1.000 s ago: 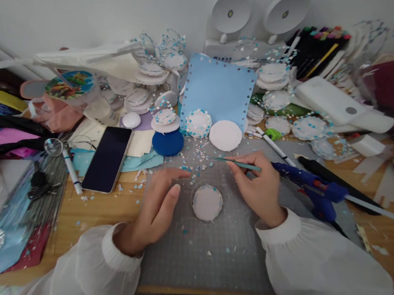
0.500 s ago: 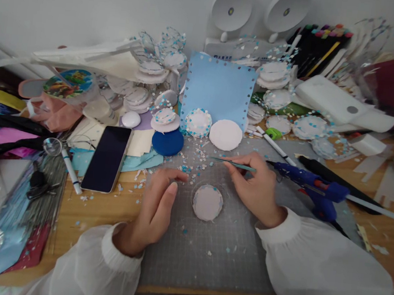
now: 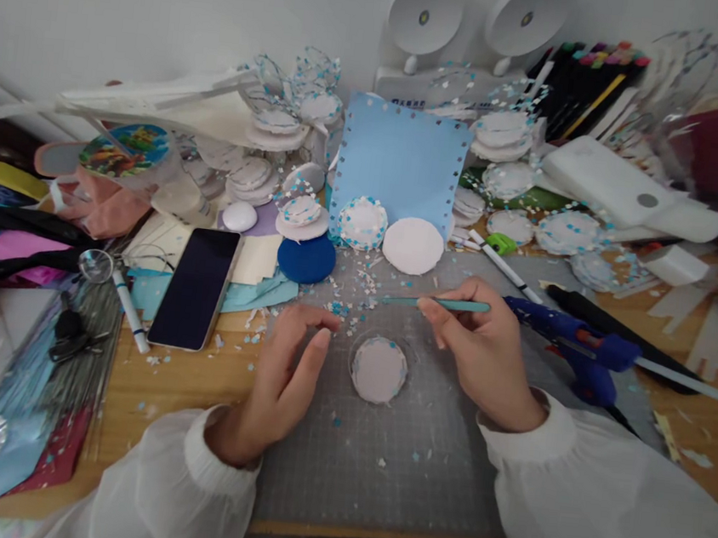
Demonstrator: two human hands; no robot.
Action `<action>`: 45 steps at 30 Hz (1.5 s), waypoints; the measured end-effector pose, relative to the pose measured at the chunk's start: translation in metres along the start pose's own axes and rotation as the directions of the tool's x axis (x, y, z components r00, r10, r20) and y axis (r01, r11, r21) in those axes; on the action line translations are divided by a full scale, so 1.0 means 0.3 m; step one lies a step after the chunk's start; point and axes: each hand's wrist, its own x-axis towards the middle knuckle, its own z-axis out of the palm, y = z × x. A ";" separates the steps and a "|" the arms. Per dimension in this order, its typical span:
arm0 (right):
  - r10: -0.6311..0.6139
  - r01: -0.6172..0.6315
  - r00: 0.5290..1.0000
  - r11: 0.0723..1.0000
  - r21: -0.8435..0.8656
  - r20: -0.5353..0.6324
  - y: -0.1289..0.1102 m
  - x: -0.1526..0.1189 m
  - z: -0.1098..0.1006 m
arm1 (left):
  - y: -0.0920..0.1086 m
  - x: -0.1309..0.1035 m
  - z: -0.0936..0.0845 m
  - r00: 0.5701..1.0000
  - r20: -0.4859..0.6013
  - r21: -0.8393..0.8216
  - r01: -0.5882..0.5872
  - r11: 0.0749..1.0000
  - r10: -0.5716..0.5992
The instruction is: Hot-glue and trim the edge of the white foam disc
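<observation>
My right hand (image 3: 485, 346) pinches teal tweezers (image 3: 458, 305), whose tips point left over scattered white and blue paper bits (image 3: 363, 282). Whether the tips hold anything is too small to tell. My left hand (image 3: 287, 373) rests at the left part of the grey cutting mat (image 3: 400, 487), thumb and fingers apart, nothing between them. Between the hands lies a round white disc (image 3: 379, 370) with small blue and white pieces around its rim and a thin clear ring about it. Neither hand touches the disc.
A blue glue gun (image 3: 570, 334) lies right of my right hand. On the left are a phone (image 3: 195, 288) and a magnifier (image 3: 96, 266). Behind the mat stand a blue sheet (image 3: 402, 162), a blue round lid (image 3: 306, 257) and a white oval disc (image 3: 414, 246).
My right hand has shifted to the right and slightly down, and the tweezers now lie flatter in its grip. My left hand has barely moved.
</observation>
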 end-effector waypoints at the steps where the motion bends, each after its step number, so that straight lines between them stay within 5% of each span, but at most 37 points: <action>1: 0.036 -0.038 0.999 0.997 0.072 0.024 -0.009 -0.009 0.002 | 0.002 0.001 -0.001 1.000 0.000 -0.009 -0.015 1.000 0.015; 5: 0.134 -0.151 0.987 0.961 0.231 0.089 -0.050 -0.046 0.010 | 0.008 0.004 -0.010 0.998 0.022 -0.068 -0.060 0.996 0.062; 11: 0.127 -0.162 0.981 0.953 0.256 0.145 -0.059 -0.082 0.004 | 0.010 0.006 -0.010 0.993 0.060 -0.156 -0.090 0.984 0.100; 32: -0.027 -0.003 0.976 0.991 0.135 0.215 -0.063 -0.104 0.017 | 0.019 0.014 -0.012 0.981 0.045 -0.113 -0.183 0.977 0.189; 40: -0.041 0.037 0.998 0.996 0.086 0.047 -0.038 -0.079 -0.003 | 0.015 0.016 -0.008 0.991 -0.023 -0.035 -0.130 0.991 0.129; 45: -0.258 0.235 0.959 0.954 -0.184 -0.114 -0.014 -0.026 -0.021 | -0.006 0.029 0.002 0.986 -0.168 0.084 -0.011 0.996 0.025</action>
